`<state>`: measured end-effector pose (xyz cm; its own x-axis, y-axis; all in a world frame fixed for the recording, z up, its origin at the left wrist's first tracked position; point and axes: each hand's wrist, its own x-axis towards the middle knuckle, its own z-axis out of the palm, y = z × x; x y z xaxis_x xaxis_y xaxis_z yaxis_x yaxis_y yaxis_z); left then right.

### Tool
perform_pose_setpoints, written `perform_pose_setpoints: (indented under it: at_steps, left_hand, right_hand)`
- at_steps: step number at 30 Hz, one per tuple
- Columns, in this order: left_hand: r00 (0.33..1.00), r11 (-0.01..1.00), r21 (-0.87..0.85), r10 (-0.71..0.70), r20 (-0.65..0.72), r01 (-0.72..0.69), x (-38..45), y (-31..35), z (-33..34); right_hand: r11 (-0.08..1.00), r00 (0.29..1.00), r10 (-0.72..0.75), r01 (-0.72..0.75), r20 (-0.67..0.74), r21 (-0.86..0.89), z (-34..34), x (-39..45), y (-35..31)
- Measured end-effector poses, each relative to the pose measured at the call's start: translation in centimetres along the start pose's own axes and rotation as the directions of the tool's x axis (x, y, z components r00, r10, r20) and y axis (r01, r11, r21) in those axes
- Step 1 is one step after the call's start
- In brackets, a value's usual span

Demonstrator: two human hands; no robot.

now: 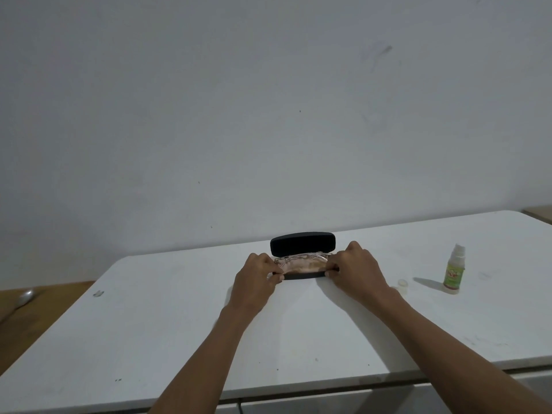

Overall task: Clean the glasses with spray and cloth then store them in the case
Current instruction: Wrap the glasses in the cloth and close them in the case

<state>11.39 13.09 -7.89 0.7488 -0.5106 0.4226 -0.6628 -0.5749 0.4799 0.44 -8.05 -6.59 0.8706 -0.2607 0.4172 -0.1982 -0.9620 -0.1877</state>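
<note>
A black glasses case (302, 244) stands open near the table's far edge, its lid upright. Inside lie the glasses (301, 258), thin metal frame, on a pinkish cloth (301, 266). My left hand (257, 279) pinches the case's left end at the base. My right hand (357, 271) pinches its right end. A small spray bottle (454, 270) with a green label stands uncapped to the right, and its clear cap (403, 284) lies on the table between the bottle and my right wrist.
The white table (179, 339) backs onto a pale wall. A small grey mark or scrap (98, 293) lies near its left edge. A spoon-like metal object (24, 297) rests on the wooden surface at far left.
</note>
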Motion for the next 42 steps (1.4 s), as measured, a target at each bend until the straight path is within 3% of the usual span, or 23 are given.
perform_pose_setpoints:
  at_steps: [9, 16, 27, 38, 42]
  left_hand:
    - [0.998, 0.998, -0.05, 0.023, -0.06, -0.026, -0.4, 0.1, -0.2]
    - [0.995, 0.989, 0.108, 0.1, 0.01, -0.1, -0.2, -0.2, -0.4]
    - [0.98, 0.933, 0.314, 0.196, -0.033, -0.176, -0.5, -0.6, -0.6]
    - [0.998, 0.971, 0.23, 0.06, 0.015, -0.061, -0.9, -0.2, -1.4]
    - [0.995, 0.965, 0.246, 0.088, 0.039, -0.095, -0.7, -0.3, -1.3]
  right_hand:
    - [0.998, 0.999, 0.032, -0.03, -0.034, 0.046, -0.1, -0.2, -0.3]
    - [0.999, 1.0, 0.009, -0.01, -0.025, -0.038, 0.3, -0.1, -0.2]
    - [0.989, 0.997, 0.074, -0.075, -0.011, -0.125, 0.4, -0.3, -0.6]
    - [0.989, 0.99, 0.139, -0.137, 0.024, -0.062, 0.1, -0.3, -0.9]
    - [0.985, 0.989, 0.145, -0.143, 0.019, -0.096, 0.7, -0.4, -0.7]
